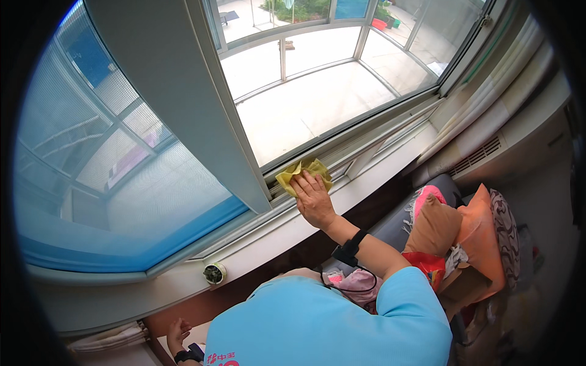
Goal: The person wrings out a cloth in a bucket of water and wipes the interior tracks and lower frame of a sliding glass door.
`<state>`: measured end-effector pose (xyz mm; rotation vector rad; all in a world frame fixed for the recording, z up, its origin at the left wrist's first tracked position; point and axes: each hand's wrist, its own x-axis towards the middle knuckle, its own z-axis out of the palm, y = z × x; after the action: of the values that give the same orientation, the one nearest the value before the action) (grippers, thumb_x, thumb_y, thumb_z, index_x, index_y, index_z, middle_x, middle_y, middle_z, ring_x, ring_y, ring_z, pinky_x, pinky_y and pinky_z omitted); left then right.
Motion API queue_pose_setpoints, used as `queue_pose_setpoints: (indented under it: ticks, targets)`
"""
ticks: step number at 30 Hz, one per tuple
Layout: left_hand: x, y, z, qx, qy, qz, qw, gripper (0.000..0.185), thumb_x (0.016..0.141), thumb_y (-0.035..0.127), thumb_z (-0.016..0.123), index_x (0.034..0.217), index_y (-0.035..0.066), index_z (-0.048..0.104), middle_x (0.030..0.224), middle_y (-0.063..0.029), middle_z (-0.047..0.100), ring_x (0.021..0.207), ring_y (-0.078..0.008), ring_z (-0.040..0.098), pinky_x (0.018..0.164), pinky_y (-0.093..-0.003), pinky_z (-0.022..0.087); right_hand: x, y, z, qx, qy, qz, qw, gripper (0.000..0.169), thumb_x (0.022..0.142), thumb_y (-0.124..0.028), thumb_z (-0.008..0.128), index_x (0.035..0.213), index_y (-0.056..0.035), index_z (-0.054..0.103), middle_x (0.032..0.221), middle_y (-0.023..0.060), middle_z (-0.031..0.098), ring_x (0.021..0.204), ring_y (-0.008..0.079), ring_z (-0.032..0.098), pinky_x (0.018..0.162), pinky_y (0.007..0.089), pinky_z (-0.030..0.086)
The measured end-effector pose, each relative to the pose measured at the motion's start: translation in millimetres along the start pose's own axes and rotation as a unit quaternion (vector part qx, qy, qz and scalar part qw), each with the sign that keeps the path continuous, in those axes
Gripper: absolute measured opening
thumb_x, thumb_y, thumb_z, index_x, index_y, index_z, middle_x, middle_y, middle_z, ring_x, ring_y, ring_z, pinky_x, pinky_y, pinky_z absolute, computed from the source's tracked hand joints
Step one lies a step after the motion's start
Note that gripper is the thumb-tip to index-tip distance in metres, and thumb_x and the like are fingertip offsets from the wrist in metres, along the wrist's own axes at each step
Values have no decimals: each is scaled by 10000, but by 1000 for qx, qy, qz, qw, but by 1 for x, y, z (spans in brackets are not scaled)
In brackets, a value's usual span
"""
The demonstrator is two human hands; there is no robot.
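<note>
Near the middle, my right hand presses a crumpled yellow cloth onto the window track, where the grey frame post meets the sill. The palm faces down and the fingers lie spread over the cloth. Low at the left, my left hand is held apart from the window, fingers loosely bent and apart, with nothing seen in it. A black band circles each wrist. The window sill, pale and long, runs beneath the frame.
A small pot with a plant stands on the sill to the left. A blue-edged screen covers the left window part. Cushions, a red packet and an open cardboard box lie at right, below a curtain.
</note>
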<state>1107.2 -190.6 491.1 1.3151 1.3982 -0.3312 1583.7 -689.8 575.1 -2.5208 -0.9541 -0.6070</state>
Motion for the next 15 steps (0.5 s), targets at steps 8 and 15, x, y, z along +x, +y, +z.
queue_pose_setpoints:
  ticks: [8, 15]
  targets:
    - [-4, 23, 6, -21, 1, 33, 999, 182, 925, 291, 460, 940, 136, 554, 793, -47, 621, 652, -175, 633, 563, -321, 521, -8, 119, -18, -123, 60, 192, 972, 404, 827, -136, 479, 1222, -59, 516, 1254, 95, 501, 1232, 264, 398, 1050, 439, 280]
    - [11, 0, -11, -32, 0, 12, 999, 173, 918, 271, 470, 914, 114, 543, 788, -55, 621, 623, -179, 628, 537, -322, 517, 0, 71, 1, -94, 68, 165, 979, 393, 793, -99, 532, 1174, -4, 541, 1232, 135, 499, 1198, 318, 412, 1026, 398, 322]
